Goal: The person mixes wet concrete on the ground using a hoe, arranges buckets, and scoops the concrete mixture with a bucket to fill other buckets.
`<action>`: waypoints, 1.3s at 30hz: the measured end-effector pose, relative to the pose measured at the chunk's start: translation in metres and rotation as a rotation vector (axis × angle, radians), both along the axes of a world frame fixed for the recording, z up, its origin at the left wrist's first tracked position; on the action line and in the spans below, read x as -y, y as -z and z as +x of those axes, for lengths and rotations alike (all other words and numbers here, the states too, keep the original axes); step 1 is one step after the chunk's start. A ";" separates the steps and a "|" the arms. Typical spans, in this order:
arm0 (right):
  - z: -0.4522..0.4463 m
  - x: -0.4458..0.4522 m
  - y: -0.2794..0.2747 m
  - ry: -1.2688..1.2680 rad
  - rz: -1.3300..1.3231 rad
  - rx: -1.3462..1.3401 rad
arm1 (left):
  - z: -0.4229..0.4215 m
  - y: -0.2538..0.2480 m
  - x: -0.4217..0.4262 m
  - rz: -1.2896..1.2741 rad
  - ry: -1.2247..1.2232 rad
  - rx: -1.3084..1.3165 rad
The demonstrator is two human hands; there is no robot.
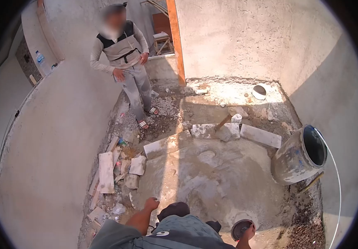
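My right hand point(250, 231) grips the rim of a small dark round bucket point(238, 228) low in the view, beside a pale patch of wet mix. The bucket's contents are too dark to make out. On the left, my left hand point(151, 203) hangs over the edge of the wet grey mortar point(212, 166), its fingers curled and nothing visible in them. A shovel point(224, 129) lies with its blade against the row of pale blocks point(206, 130) at the far edge of the mortar.
A large grey barrel point(289, 162) stands at right, with a white hose point(336, 174) over its rim. Another person point(123, 54) stands back left by the doorway. Rubble and broken blocks point(106, 172) lie along the left wall. A white bucket point(259, 92) lies far back.
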State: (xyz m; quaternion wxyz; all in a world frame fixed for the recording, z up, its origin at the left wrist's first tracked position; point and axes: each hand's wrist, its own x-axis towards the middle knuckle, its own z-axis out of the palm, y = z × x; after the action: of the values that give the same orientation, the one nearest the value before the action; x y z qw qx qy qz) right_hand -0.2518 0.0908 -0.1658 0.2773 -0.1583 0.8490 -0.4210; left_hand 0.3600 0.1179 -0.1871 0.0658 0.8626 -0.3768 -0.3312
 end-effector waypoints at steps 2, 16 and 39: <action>0.025 0.033 -0.017 -0.108 -0.149 0.030 | 0.010 0.003 -0.028 0.047 -0.068 0.017; -0.031 0.063 -0.013 0.150 -0.182 0.538 | -0.048 -0.002 -0.029 -0.092 -0.181 -0.044; -0.109 0.075 -0.033 0.308 0.104 0.190 | -0.033 0.088 -0.189 0.193 -0.189 -0.125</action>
State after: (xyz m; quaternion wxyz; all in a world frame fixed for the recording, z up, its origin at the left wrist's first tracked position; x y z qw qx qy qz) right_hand -0.3606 0.0159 -0.1330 0.2963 0.0284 0.8540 -0.4268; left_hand 0.3266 0.3064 -0.2750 0.0370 0.8741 -0.2557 -0.4113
